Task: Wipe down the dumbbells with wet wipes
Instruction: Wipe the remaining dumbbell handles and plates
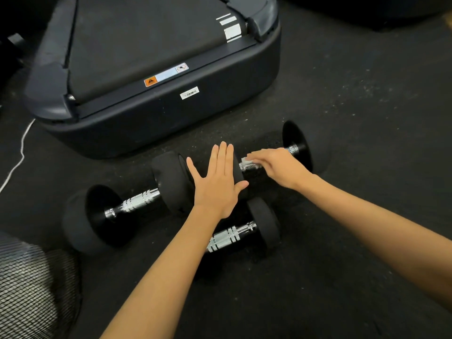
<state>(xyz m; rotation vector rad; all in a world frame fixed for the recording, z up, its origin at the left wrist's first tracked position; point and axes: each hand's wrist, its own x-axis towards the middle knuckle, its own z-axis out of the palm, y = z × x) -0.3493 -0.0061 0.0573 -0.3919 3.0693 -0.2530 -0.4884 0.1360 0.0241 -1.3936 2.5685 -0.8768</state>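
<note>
1. Left hand (217, 177), fingers straight and flat, presses the inner weight of the far dumbbell (297, 149) on the floor.
2. Right hand (278, 165) pinches a wet wipe (247, 160) on its chrome handle.

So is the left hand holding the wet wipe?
No, the left hand lies flat with straight fingers on a dumbbell's black weight, while the right hand presses the white wet wipe on the chrome handle.

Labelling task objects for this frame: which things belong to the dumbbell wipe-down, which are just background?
In the job:
right dumbbell
left dumbbell
near dumbbell
wet wipe
right hand holding the wipe
left hand flat on the right dumbbell's head

Background:
treadmill
white cable
mesh fan guard
</note>
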